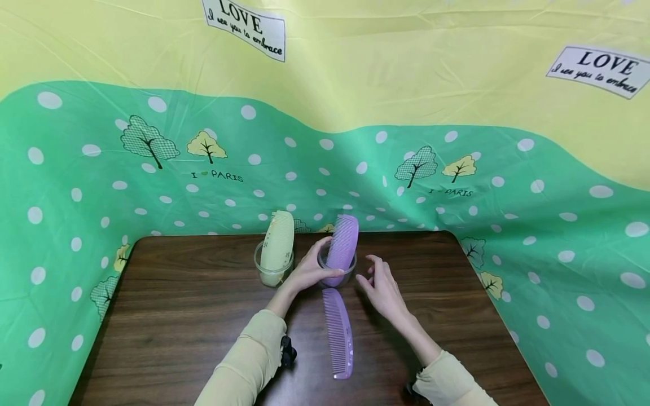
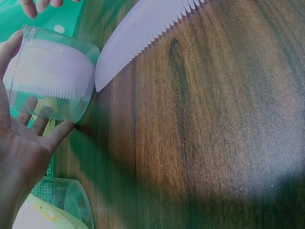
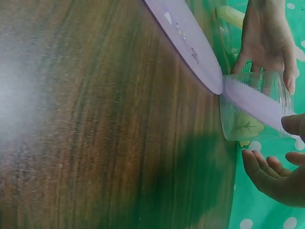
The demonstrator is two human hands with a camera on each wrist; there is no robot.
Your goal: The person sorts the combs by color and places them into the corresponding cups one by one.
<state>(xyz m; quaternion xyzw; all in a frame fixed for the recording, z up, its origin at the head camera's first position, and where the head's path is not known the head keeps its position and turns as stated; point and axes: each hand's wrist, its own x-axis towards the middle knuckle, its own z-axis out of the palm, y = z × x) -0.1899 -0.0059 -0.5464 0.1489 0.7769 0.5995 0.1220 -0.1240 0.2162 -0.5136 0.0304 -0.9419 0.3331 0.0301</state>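
My left hand [image 1: 306, 272] grips a clear round jar [image 2: 76, 112] from its left side, with the thumb across the front near the rim. A purple comb [image 1: 345, 239] stands in this jar, its upper end leaning out over the rim. To the right of the jar my right hand [image 1: 384, 292] hovers with relaxed, slightly bent fingers and holds nothing. A second purple comb [image 1: 339, 335] lies flat on the table in front of the jar, its far end close to the jar's base and its teeth facing left.
Left of the gripped jar stands another clear jar [image 1: 268, 277] with a pale yellow-green comb [image 1: 278, 242] upright in it. Both jars are near the back edge of the dark wooden table [image 1: 193, 316]. A green and yellow patterned cloth [image 1: 315, 169] hangs behind and at the sides.
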